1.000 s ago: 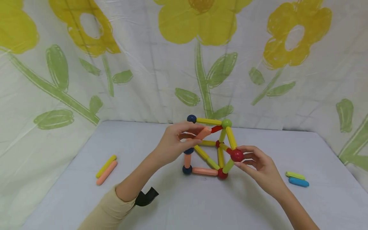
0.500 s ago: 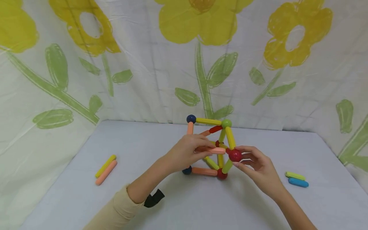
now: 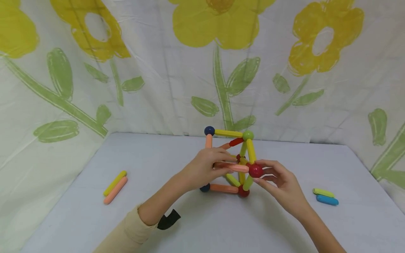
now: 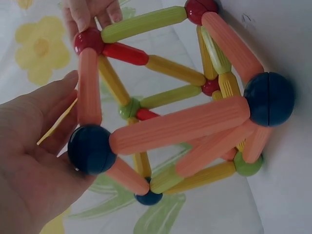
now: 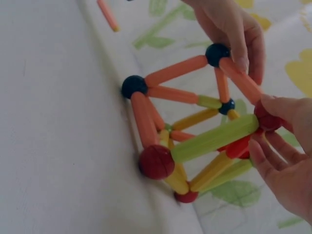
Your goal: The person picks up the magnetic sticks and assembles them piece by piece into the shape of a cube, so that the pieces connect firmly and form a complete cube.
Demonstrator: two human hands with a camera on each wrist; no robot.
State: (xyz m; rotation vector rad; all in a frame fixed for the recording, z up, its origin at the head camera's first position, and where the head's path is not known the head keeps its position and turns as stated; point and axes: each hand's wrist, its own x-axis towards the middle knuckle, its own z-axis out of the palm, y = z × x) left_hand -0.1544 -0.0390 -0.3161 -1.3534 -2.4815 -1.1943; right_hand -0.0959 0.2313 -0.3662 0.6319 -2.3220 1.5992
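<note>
A box-like frame of coloured magnetic rods and balls stands on the table, with diagonal rods across some sides. My left hand (image 3: pixel 202 168) pinches a salmon rod (image 3: pixel 238 167) along the frame's upper front edge. That rod's right end meets a red ball (image 3: pixel 255 171), which my right hand (image 3: pixel 281 184) holds between thumb and fingers. In the left wrist view the rod's other end sits at a dark blue ball (image 4: pixel 91 148), beside my left palm. A lime rod (image 5: pixel 214 139) runs from the held red ball down to a lower red ball (image 5: pixel 156 162).
On the table's left lie a loose yellow rod (image 3: pixel 115 183) and a salmon stick (image 3: pixel 115 190). A short lime stick (image 3: pixel 323 193) and a blue one (image 3: pixel 327 200) lie at the right. Behind hangs a flower-painted cloth (image 3: pixel 152 105).
My left hand has moved right and down with the salmon rod, whose tip now meets the red ball. My right hand keeps hold of that ball, which has shifted slightly left.
</note>
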